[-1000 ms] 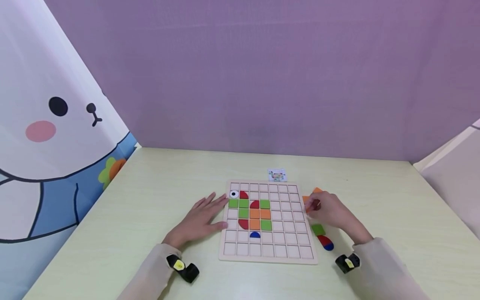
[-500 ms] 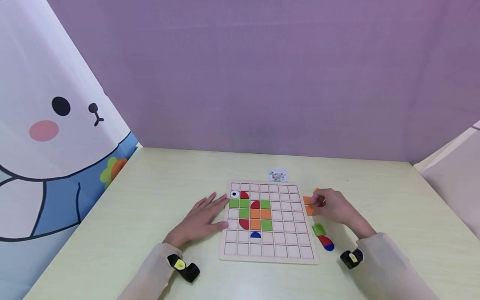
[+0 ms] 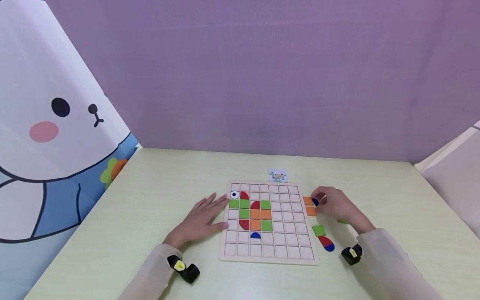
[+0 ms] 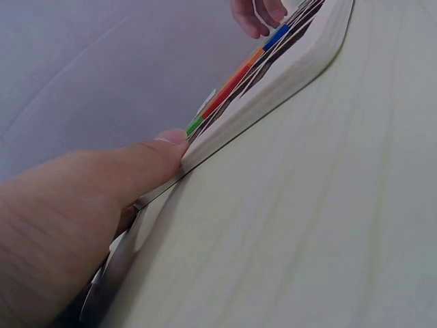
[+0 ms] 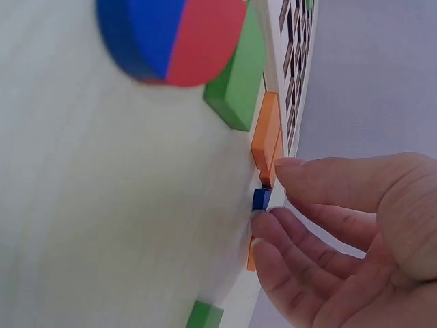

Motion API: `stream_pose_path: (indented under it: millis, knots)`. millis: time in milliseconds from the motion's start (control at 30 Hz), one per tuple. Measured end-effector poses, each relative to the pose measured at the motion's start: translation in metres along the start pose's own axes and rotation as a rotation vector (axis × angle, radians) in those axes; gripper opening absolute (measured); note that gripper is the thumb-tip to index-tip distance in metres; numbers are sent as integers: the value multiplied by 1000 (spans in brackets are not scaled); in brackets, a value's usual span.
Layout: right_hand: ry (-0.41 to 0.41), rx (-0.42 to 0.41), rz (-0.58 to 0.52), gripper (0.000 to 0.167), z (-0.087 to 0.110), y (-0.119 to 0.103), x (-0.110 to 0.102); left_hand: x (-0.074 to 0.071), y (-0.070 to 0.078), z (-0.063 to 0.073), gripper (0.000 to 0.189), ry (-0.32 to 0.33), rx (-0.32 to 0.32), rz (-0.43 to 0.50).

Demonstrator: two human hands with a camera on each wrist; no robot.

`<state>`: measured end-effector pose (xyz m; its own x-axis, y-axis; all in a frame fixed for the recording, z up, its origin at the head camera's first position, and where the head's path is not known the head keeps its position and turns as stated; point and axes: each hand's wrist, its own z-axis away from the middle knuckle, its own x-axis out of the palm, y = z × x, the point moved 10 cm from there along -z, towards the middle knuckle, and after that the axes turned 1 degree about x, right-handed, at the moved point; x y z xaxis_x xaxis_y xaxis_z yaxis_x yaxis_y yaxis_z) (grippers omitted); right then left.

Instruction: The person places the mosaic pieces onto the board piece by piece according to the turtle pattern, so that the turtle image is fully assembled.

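Orange tiles [image 3: 308, 201], two of them, lie just off the board's right side, and my right hand [image 3: 333, 203] is beside them at a blue piece [image 3: 315, 202]. The thumb and fingertips of that hand curve with a gap between them; the blue piece is right by the fingertips, but I cannot tell whether I touch it. Another bit of orange shows past my fingertips in the right wrist view.

Flat and spread, my left hand [image 3: 202, 218] is at the left edge of the board [image 3: 287, 250], fingers apart, the thumb tip touching the rim.

The board lies on the table [image 3: 180, 166] in front of me, its grid partly filled. On it I see a white eye piece [image 3: 234, 194] beside a red quarter [image 3: 244, 195], then a row with two green tiles, a red quarter and another green. Nearer me come one green and two orange side by side, then red, orange and green, and below that orange a blue half-circle [image 3: 255, 236].

Right of the board, a loose green tile [image 3: 318, 231] lies next to a red piece [image 3: 325, 241] with blue at its near end. Part of one more green tile [image 3: 343, 221] shows by my right wrist. A small card [image 3: 278, 175] lies at the board's far edge; purple cloth [image 3: 262, 83] stands behind the table.
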<state>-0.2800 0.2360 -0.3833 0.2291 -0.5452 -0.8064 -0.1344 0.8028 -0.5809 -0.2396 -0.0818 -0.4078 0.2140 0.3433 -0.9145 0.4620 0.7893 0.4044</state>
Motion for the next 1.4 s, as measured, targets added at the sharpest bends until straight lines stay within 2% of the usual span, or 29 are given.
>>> stream_pose_path:
  millis: [167, 333, 700, 1000, 1400]
  knots:
    - [-4, 17, 12, 33, -1, 4, 2, 3, -1, -1, 73, -8, 3, 2]
    - [5, 9, 49, 30, 3, 9, -3, 4, 0, -1, 73, -10, 9, 7]
    - [-28, 91, 95, 35, 26, 36, -16, 0, 1, 1, 73, -2, -2, -16]
    - [-54, 118, 91, 37, 38, 54, -22, 1, -1, 1, 73, -7, -6, -4]
    - [-46, 78, 97, 23, 37, 56, -19, 1, -1, 0, 73, -3, -6, -4]
